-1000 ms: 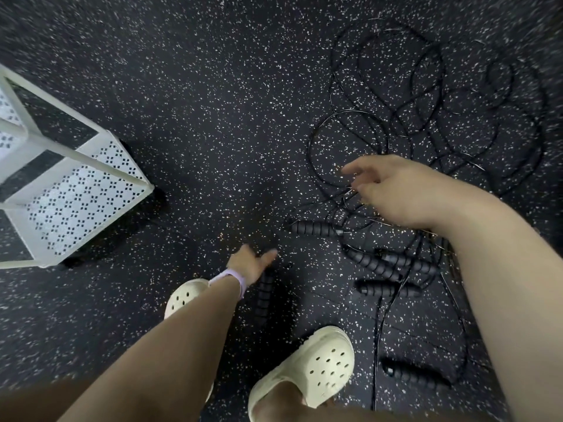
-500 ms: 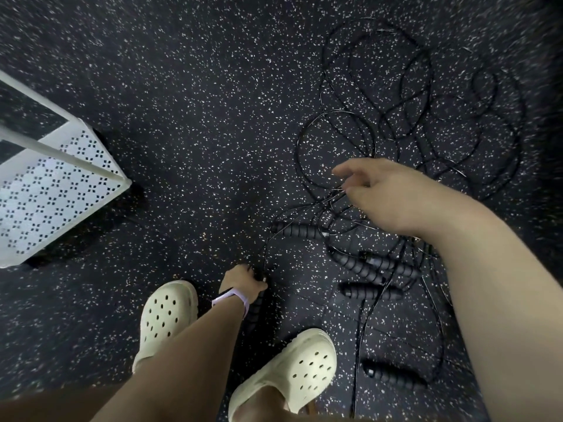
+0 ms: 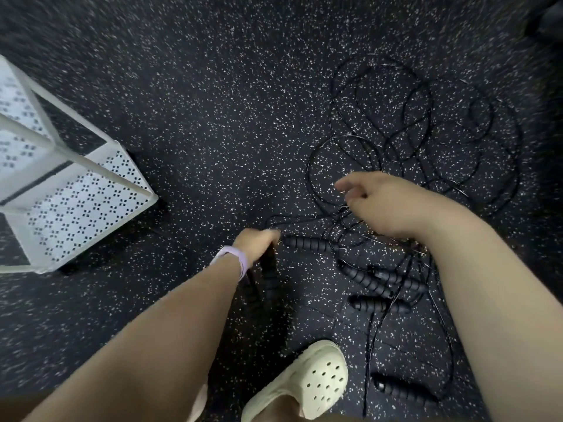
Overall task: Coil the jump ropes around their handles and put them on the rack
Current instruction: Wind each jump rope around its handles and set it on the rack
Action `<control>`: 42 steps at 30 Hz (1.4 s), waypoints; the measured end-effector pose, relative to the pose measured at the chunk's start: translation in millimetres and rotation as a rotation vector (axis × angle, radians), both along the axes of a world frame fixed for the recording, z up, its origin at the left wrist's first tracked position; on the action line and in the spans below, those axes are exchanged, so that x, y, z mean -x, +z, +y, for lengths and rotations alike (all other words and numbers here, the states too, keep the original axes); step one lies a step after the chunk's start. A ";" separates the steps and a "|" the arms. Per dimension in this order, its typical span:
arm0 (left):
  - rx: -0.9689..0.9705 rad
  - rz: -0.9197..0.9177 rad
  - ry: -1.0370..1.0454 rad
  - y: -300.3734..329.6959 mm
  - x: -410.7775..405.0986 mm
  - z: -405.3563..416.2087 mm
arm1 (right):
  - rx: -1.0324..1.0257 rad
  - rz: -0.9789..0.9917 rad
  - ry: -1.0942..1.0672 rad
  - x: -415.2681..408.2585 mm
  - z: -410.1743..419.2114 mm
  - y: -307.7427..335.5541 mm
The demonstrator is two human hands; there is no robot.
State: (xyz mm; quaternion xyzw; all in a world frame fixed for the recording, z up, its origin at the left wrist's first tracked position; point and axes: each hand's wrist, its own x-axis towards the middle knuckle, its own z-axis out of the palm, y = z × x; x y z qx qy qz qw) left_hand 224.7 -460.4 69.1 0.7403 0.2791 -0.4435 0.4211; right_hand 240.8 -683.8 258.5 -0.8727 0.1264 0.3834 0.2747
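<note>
Left hand (image 3: pixel 255 242) grips a black handle (image 3: pixel 269 277) — right hand (image 3: pixel 385 202) loosely curled, empty.

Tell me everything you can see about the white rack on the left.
The white rack stands on the dark speckled floor at the left edge, partly cut off. It looks like painted metal: slim square posts and a frame, with perforated shelves in a clustered-hole pattern. Nothing visible lies on its shelves. Neither hand touches it, and the ropes lie well to its right.
</note>
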 end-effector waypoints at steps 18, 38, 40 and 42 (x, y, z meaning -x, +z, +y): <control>0.445 -0.262 0.077 310.0 -82.8 6.5 | -0.681 -0.171 -0.248 26.1 107.1 105.9; 1.026 -0.364 0.977 342.0 -60.4 8.6 | -1.257 0.227 -0.401 67.2 58.7 182.7; 1.032 -0.377 1.045 341.8 -64.5 4.0 | -1.255 0.212 -0.407 64.6 60.4 184.9; 1.035 -0.393 1.076 343.8 -67.9 0.7 | -1.237 0.195 -0.425 61.5 62.0 186.3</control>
